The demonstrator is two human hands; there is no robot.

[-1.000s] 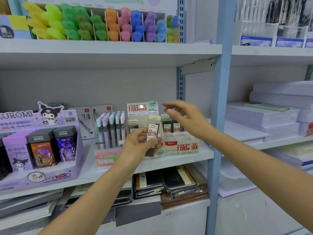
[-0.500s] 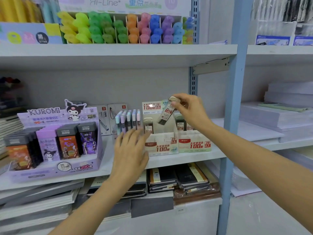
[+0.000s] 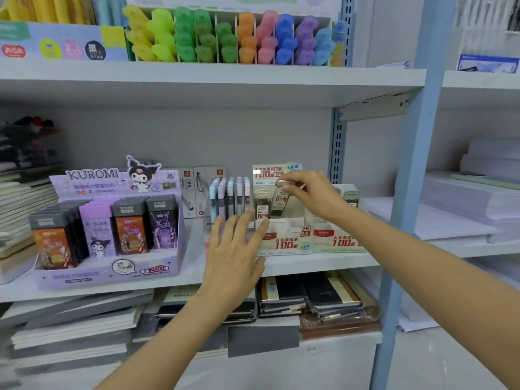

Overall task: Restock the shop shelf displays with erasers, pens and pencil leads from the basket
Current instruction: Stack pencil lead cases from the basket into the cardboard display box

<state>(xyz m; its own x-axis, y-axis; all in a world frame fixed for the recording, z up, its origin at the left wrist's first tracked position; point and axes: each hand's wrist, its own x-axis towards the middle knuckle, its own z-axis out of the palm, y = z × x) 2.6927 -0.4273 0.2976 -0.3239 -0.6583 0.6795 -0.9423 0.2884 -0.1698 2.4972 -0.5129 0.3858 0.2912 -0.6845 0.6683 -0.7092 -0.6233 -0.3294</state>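
Observation:
My right hand [image 3: 312,194] pinches the top of a dark pencil lead case [image 3: 279,202] and holds it tilted over the white 2B 0.5 lead display box [image 3: 284,243] on the middle shelf. Another lead case [image 3: 262,211] stands upright in that box. My left hand [image 3: 235,250] hovers with fingers spread just left of the box front, in front of a tray of pastel pens [image 3: 229,197]. A second lead box [image 3: 337,242] stands to the right, partly behind my right forearm.
A purple Kuromi lead display [image 3: 112,229] fills the shelf's left part. Coloured highlighters [image 3: 225,38] line the upper shelf. Notebooks [image 3: 309,299] are stacked below. A blue upright post [image 3: 408,192] separates off stacks of white paper [image 3: 464,204] on the right.
My left hand passed the lead case to my right hand, then opened. My right hand has since lowered the case toward the 0.5 box. The camera moved closer.

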